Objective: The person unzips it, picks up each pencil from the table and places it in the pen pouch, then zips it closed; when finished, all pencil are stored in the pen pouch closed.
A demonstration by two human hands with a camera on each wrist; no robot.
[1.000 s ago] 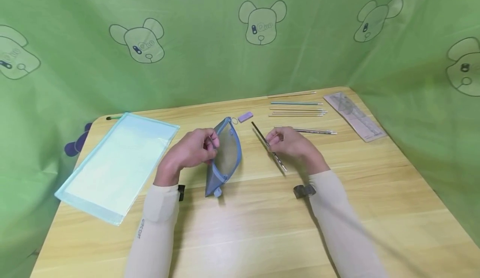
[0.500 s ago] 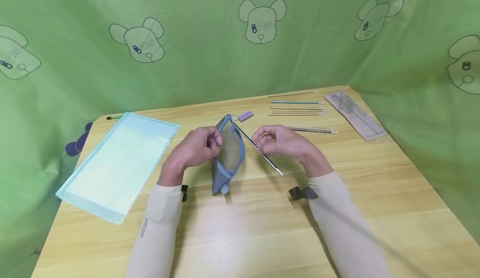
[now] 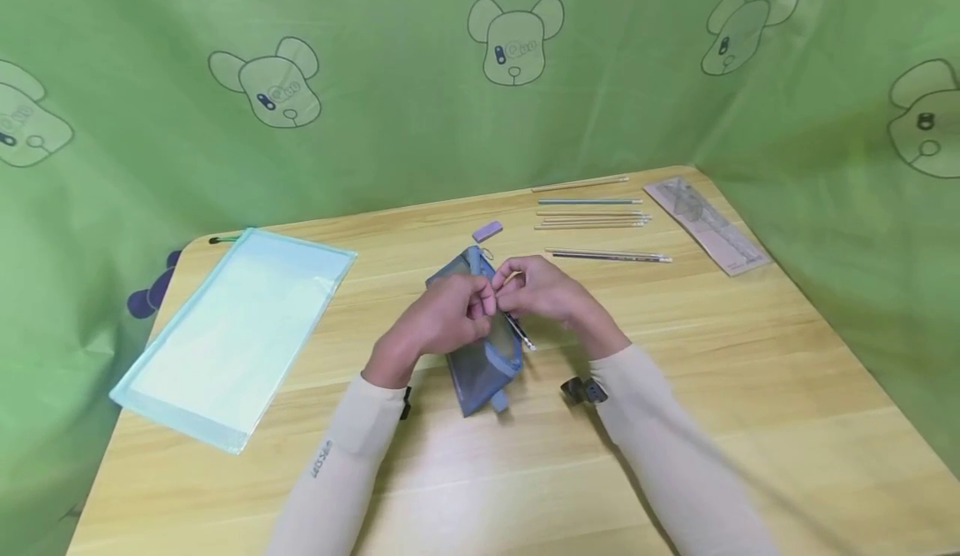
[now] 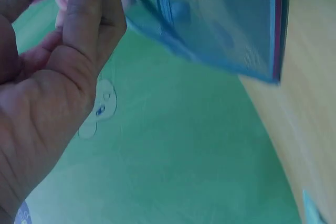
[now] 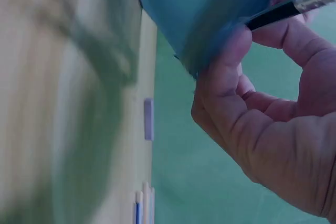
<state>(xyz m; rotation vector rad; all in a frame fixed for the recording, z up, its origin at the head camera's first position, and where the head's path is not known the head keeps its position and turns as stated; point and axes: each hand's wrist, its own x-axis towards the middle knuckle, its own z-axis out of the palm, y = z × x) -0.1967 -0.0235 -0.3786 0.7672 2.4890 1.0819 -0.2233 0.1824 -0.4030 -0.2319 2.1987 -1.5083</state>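
Observation:
A blue mesh zip pencil pouch [image 3: 474, 379] is tilted over the middle of the table, its zipped mouth spread toward the right. My left hand [image 3: 444, 316] pinches the pouch's upper rim; in the left wrist view its fingers overlap the mesh pouch [image 4: 226, 24]. Close against the left fingertips, my right hand [image 3: 543, 291] holds a dark pencil [image 3: 519, 331] between thumb and fingers. The pencil slants at the mouth of the pouch, its front part hidden. Its silver ferrule and pale eraser end stick out past the fingers in the right wrist view, beside the blue pouch [image 5: 194, 9].
A purple eraser [image 3: 487, 232] lies behind the pouch. Several pencils [image 3: 592, 214] lie in rows at the back right, with two more pencils [image 3: 611, 255] nearer. A ruler set [image 3: 705, 224] is at the right edge. To the left lies a large light-blue clear folder [image 3: 247, 335].
The dark pencil went from the right of the pouch to its mouth in my right hand. My left hand moved right with the pouch, and both hands now meet at the rim.

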